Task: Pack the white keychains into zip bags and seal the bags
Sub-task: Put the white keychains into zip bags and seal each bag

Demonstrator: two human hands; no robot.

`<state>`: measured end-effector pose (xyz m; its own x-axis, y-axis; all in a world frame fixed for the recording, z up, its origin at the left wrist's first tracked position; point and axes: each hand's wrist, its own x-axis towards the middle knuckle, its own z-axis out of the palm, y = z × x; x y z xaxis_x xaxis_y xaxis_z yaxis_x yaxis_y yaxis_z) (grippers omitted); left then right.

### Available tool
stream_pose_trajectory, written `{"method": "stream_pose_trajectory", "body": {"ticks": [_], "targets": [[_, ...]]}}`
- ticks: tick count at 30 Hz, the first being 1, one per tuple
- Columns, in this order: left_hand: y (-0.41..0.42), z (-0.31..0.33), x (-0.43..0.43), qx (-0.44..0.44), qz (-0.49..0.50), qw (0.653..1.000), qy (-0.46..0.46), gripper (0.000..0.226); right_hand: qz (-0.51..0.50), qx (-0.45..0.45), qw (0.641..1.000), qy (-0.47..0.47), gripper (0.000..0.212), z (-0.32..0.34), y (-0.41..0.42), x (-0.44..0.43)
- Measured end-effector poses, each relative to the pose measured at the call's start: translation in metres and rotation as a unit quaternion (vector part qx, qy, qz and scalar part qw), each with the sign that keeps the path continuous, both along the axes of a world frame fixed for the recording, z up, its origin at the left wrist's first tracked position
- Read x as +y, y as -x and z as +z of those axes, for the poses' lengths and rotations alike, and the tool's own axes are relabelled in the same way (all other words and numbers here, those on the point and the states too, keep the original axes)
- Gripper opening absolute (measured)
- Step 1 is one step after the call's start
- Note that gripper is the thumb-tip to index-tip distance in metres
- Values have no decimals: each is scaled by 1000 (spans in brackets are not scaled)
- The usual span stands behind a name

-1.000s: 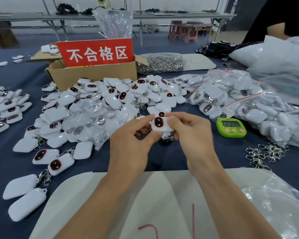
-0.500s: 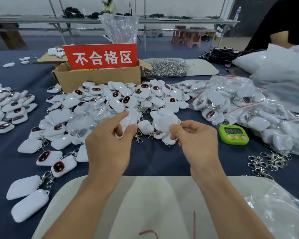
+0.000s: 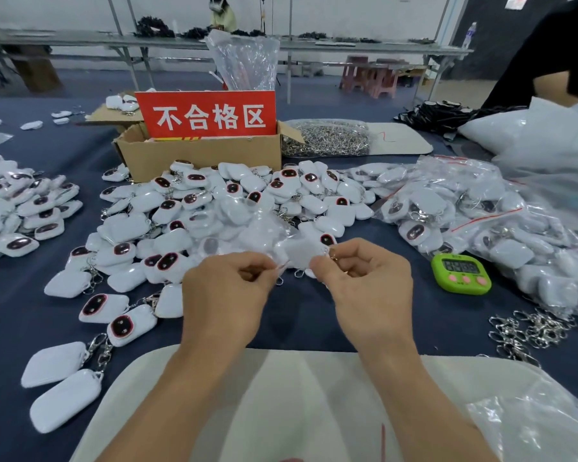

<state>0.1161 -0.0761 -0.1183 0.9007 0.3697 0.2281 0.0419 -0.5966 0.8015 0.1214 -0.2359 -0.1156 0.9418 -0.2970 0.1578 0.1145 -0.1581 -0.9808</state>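
1. A table [image 3: 297, 328] covered in dark blue cloth fills the view.
2. A large pale sheet [image 3: 314, 395] lies at the near edge, under both forearms.
3. At the right, a heap of filled bags [image 3: 464, 208] is piled up, each clear bag holding a white keychain.
4. In the middle, a loose pile of keychains [image 3: 214, 208] spreads from the box towards the hands. Some lie face up, showing dark ovals rimmed in red. A second pile [image 3: 20, 208] sits at the left edge.
5. A cardboard box [image 3: 207, 155] stands behind the middle pile with a red sign [image 3: 207, 115] in white characters propped in it.
6. Just right of the box lies a clear sack of metal rings [image 3: 327, 138].
7. The left hand [image 3: 227, 295] is held above the cloth, fingers curled, thumb and forefinger pinching the left edge of a small zip bag [image 3: 281, 238].
8. The right hand [image 3: 367, 288] is level with it and near it, fingers curled too, pinching the bag's right edge.
9. A scatter of loose metal clasps [image 3: 528, 328] lies at the right, near the filled bags.
10. A green timer [image 3: 461, 273] with pink buttons sits right of the right hand.
11. A white keychain [image 3: 302, 251] sits between the two hands, inside the held bag as far as the blur shows. Whether the bag is sealed cannot be told.
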Motion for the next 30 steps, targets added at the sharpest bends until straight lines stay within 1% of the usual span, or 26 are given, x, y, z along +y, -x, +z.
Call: {"method": "stream_pose_trajectory", "body": {"ticks": [2, 4, 6, 9, 12, 14, 16, 19, 22, 23, 24, 25, 27, 28, 30], "targets": [[2, -2, -8, -3, -23, 999, 28, 18, 9, 9, 1000, 15, 16, -1, 2, 6], [1, -3, -10, 0, -46, 997, 59, 25, -16, 35, 998, 49, 16, -4, 1, 8], [-2, -3, -8, 3, -78, 992, 104, 23, -47, 49, 994, 86, 17, -5, 1, 7], [-3, -3, -8, -5, -100, 981, 169, 19, -56, 53, 990, 117, 20, -5, -1, 4], [-3, -4, -14, -40, -73, 981, 174, 12, -27, 48, 983, 172, 24, -6, 1, 5], [-3, -4, -17, -67, -72, 985, 141, 7, 8, 27, 983, 179, 21, -6, 3, 8], [-2, -5, -18, -76, -93, 985, 122, 4, 23, 16, 991, 131, 18, -5, 5, 11], [-1, -9, -17, -68, -101, 989, 83, 9, -15, 28, 999, 3, 14, -2, 5, 13], [-1, -9, -19, -52, -77, 994, 53, 15, -3, 19, 989, -145, 15, 5, 4, 10], [-1, -9, -19, -43, -72, 995, 58, 16, 9, 18, 987, -157, 15, 5, 5, 9], [-1, -9, -19, -36, -66, 995, 67, 17, 17, 25, 990, -138, 17, 5, 5, 10], [-2, -9, -19, -32, -60, 995, 75, 17, 17, 36, 995, -97, 18, 3, 5, 10], [-4, -10, -18, -26, -48, 994, 92, 18, -13, 59, 998, 4, 19, -1, 4, 11], [-4, -10, -19, -23, -42, 994, 99, 18, -31, 64, 997, 39, 19, -3, 3, 11], [-3, -9, -22, -21, -41, 994, 104, 21, -42, 63, 994, 82, 19, -5, 3, 13]]}}
